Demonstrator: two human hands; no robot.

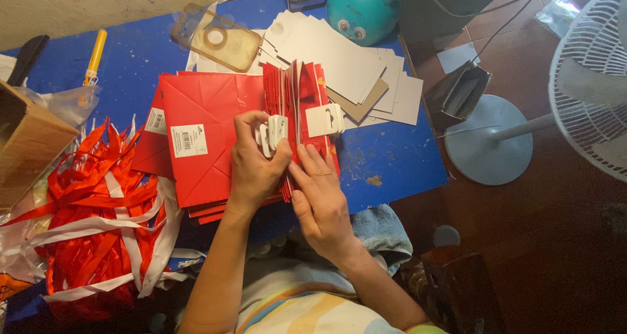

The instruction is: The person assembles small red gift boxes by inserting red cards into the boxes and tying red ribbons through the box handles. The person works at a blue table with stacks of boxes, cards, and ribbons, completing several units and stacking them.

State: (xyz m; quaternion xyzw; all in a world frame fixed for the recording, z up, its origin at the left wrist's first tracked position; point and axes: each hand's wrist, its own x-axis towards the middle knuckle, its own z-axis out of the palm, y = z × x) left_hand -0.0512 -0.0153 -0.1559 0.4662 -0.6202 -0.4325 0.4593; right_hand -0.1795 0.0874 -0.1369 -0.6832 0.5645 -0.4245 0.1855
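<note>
Pinching white hang tabs [273,133] in my left hand [256,167], my right hand [320,193] fingers press flat, steadying the red folded bags [202,138].

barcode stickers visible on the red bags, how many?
2. One white barcode sticker on the top flat red bag, left of the left hand; another sticker on the bag beneath, further left. More may be hidden in the stack.
</note>
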